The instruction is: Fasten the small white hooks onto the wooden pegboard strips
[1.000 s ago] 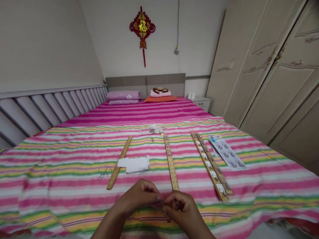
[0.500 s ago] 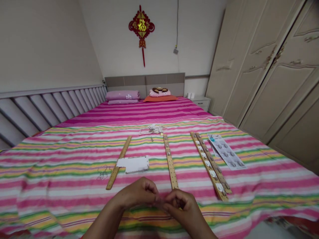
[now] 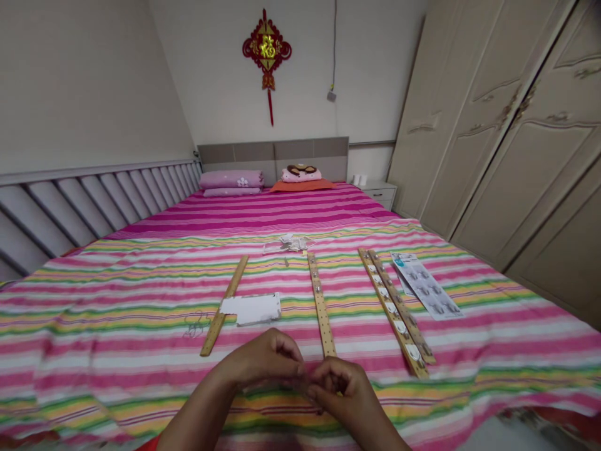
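My left hand and my right hand meet over the near part of the striped sheet, fingers pinched together. Whatever is between their fingertips is too small and blurred to make out. Just beyond them lies a wooden strip with rows of holes and a few small metal pieces at its far end. A white card rests partly across another wooden strip on the left. To the right, two strips lie side by side, one bearing white round pieces, the other small metal pieces.
A printed package sheet lies at the right. Farther back is a clear bag with small pieces. Thin tangled wire or thread is at the left. Folded bedding sits by the headboard; a wardrobe stands at the right.
My left hand has shifted slightly up and its fingertips a little to the right. My right hand stays nearly in place, still pinched close to the left.
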The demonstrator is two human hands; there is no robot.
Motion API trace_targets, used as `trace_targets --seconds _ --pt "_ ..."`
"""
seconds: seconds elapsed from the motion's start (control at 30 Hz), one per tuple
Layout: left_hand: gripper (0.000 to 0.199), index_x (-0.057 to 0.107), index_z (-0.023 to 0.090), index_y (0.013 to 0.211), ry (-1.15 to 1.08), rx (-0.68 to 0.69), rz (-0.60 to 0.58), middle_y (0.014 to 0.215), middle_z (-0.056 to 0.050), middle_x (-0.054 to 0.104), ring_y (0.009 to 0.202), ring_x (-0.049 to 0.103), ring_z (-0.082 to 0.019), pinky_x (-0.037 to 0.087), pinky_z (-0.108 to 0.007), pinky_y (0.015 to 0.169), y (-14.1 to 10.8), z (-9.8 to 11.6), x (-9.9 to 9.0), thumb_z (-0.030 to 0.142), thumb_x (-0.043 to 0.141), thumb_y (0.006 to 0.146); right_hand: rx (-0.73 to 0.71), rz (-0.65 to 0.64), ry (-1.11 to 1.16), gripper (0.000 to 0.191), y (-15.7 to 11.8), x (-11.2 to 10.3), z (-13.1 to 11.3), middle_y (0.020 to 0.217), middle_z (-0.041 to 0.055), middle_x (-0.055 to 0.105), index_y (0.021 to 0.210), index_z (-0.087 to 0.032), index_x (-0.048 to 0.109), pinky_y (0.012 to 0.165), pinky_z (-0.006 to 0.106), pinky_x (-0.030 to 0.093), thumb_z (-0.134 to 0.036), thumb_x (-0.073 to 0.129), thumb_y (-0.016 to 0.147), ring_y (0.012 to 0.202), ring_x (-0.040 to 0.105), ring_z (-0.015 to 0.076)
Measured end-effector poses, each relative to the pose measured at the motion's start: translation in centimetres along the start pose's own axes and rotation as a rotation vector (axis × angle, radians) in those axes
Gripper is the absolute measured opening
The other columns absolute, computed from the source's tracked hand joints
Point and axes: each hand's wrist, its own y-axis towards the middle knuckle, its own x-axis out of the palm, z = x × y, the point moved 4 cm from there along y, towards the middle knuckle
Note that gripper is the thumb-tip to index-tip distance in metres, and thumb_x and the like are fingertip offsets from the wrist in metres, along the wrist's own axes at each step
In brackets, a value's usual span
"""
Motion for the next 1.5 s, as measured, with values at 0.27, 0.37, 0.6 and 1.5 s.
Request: trace_targets --seconds 0.27,0.37,0.6,1.5 --pt "0.013 0.069 0.012 0.062 0.061 -0.004 -0.046 0.039 0.007 0.049 0.033 0.034 -0.004 0.028 -0.019 0.039 0.3 -0.1 -0.2 0.013 0.056 0.059 -0.009 -0.019 -0.087 0.015 0.0 0.1 -0.9 0.044 -0.0084 0.038 0.060 -0.015 0.059 0.041 0.019 0.024 -0.027 0.069 0.062 0.042 0.032 0.0064" --pt "0.013 0.068 0.013 0.061 0.112 -0.012 -0.045 0.038 0.007 0.049 0.033 0.034 -0.004 0.026 -0.019 0.038 0.2 0.1 -0.4 0.011 0.055 0.058 -0.010 -0.020 -0.093 0.011 0.1 0.1 -1.0 0.044 -0.0084 0.038 0.061 -0.014 0.060 0.041 0.020 0.024 -0.023 0.067 0.062 0.042 0.032 0.0068" --pt "0.013 0.067 0.013 0.064 0.078 -0.050 -0.065 0.046 0.005 0.056 0.034 0.036 -0.004 0.021 -0.018 0.036 0.2 -0.3 -0.5 0.012 0.054 0.059 -0.075 -0.011 -0.124 0.008 -0.1 0.0 -1.6 0.047 -0.0072 0.040 0.059 -0.013 0.060 0.044 0.021 0.025 -0.018 0.065 0.062 0.045 0.034 0.0077" --pt "0.016 0.061 0.011 0.064 -0.542 -0.116 -0.069 0.054 0.002 0.055 0.051 0.048 -0.006 0.035 -0.019 0.053 2.2 -4.7 1.1 0.024 0.071 0.065 -0.019 -0.075 0.156 0.030 0.8 -0.2 -0.1 0.061 -0.0013 0.057 0.081 -0.015 0.066 0.044 0.019 0.037 -0.043 0.067 0.071 0.048 0.046 0.0081"
